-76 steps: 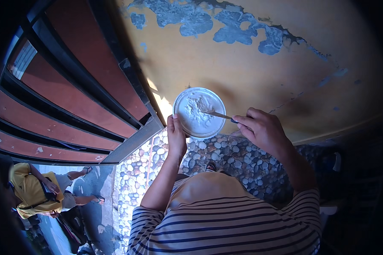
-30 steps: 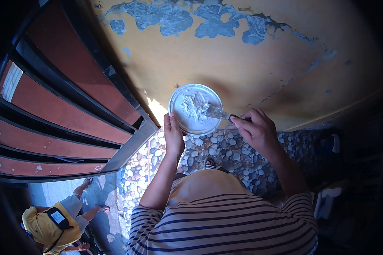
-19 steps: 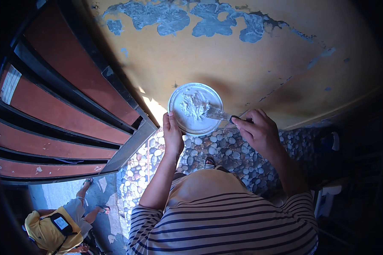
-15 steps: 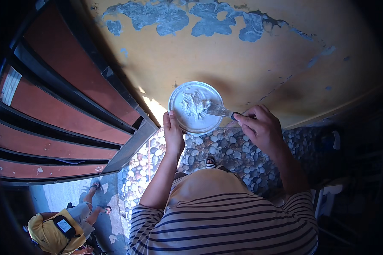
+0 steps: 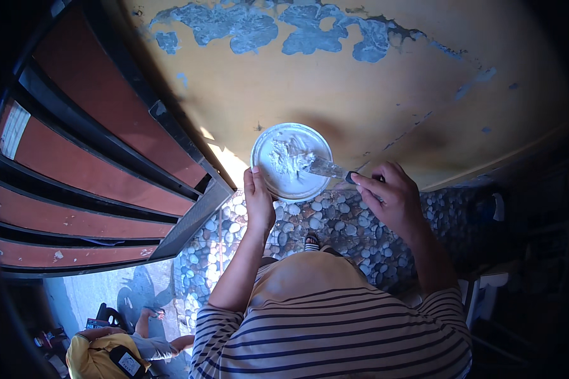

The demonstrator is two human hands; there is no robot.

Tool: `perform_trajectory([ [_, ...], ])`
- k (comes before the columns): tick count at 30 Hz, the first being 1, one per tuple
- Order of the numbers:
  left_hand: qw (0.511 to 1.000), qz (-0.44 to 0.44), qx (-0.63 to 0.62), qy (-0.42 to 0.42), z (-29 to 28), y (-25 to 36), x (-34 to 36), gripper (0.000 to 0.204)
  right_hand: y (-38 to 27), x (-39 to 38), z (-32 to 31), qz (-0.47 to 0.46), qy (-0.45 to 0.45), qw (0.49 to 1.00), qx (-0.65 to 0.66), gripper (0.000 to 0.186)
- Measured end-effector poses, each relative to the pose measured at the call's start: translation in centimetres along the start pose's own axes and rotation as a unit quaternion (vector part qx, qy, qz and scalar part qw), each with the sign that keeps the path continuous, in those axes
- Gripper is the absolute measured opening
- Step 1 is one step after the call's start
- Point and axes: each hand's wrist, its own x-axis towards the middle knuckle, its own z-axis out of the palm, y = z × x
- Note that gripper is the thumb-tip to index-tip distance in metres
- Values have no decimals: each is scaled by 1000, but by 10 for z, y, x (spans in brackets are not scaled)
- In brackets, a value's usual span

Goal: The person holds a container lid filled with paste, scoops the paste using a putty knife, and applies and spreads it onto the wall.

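Observation:
My left hand grips the near left side of a round white tub, its thumb on the rim. Thick white paste fills the tub, heaped and rough in the middle. In my right hand is the dark handle of a putty knife, its fingers closed round it. The knife's flat blade reaches over the tub's right rim, and its tip is in the paste. The tub is held up in front of the wall, over the floor.
Ahead stands a yellowish wall with peeled grey patches near the top. A red-brown slatted door or gate is on the left. Pebble-patterned flooring lies below. A person in yellow is at lower left; a white object stands at right.
The person in yellow at lower left has moved toward the bottom of the picture. My hands, the tub and the putty knife have hardly shifted.

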Motion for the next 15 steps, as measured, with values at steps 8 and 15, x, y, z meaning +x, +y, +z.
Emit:
perform_trajectory([
  [8,999,16,-34,3,71,25,-41,31,31,-7,-93,80,-29,989,120,27],
  [15,1000,3,-28,-5,135,26,-83,31,64,-35,-169,114,-84,988,65,28],
])
